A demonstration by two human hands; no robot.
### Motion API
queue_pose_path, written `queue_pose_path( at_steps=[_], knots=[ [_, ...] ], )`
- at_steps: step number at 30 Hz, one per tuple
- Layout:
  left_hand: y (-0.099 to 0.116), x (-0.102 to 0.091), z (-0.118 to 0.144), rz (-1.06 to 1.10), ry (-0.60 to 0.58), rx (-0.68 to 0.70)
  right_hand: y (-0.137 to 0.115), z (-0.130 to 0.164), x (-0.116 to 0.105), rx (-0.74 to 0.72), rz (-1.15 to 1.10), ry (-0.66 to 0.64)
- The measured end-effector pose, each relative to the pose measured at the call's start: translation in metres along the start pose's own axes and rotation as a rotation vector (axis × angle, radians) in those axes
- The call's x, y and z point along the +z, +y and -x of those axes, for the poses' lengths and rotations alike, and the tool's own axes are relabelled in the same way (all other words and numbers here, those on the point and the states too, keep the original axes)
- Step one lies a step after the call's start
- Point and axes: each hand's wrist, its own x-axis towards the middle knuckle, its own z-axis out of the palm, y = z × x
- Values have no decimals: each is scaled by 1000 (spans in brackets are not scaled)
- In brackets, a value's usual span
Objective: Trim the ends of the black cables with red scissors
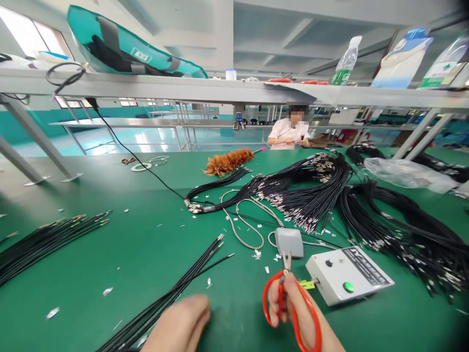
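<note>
My right hand (284, 300) grips a pair of red-handled scissors (308, 320), its fingers through the loops. The short blades point away from me and stand slightly apart, just in front of a grey foot pedal (289, 242). Low in the view, my left hand (185, 320) is blurred and bent downward beside a small bunch of black cables (190, 274) lying diagonally on the green table. Its fingertips are hidden, so I cannot make out whether it holds anything. To the right of the scissors sits a white control box (350, 274) with a lit green button.
Large bundles of black cables (304, 195) cover the back right, beside a clear plastic bag (410, 173). More cables (47, 239) lie at left. A brown feather duster (229, 161) and tape roll (141, 166) are farther back. A shelf (220, 90) spans overhead; a person (289, 132) sits beyond.
</note>
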Motion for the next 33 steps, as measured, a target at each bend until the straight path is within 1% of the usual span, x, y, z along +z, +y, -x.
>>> queue_pose_path(
  at_steps=[2,4,5,6,8,10,11,13,14,16,18,20,23,25,27,30,33],
  knots=[
    [6,-9,-42,-72,68,-22,-1,-13,13,-45,56,10],
    [11,-11,-79,-91,94,-38,-3,-24,21,-59,104,49],
    [14,-10,-91,-89,97,-40,-4,-28,23,-61,117,78],
    [16,-8,-97,-76,88,-32,-4,-31,23,-68,124,108],
    [22,-6,-92,-28,48,-7,-2,-33,23,-96,109,159],
    [29,-9,-74,103,1,23,1,-31,24,-107,55,179],
    [33,-12,-63,219,-11,36,2,-29,25,-99,15,162],
    [41,-20,-47,427,1,61,4,-26,31,-66,-79,96],
    [45,-24,-41,507,18,66,5,-25,34,-52,-123,58],
    [51,-28,-35,597,51,51,4,-22,41,-37,-187,-1],
    [55,-30,-33,649,74,17,5,-19,46,-34,-226,-30],
    [57,-28,-31,691,105,-26,9,-14,52,-36,-269,-19],
    [60,-26,-29,781,170,-90,23,-4,58,-42,-302,19],
    [61,-25,-29,833,192,-116,33,2,60,-25,-286,10],
    [63,-26,-28,845,199,-122,37,5,59,-14,-284,15],
    [64,-27,-26,816,176,-110,30,4,54,-63,-317,61],
    [64,-28,-22,776,111,-94,17,-1,49,-110,-299,44]
  ],
)
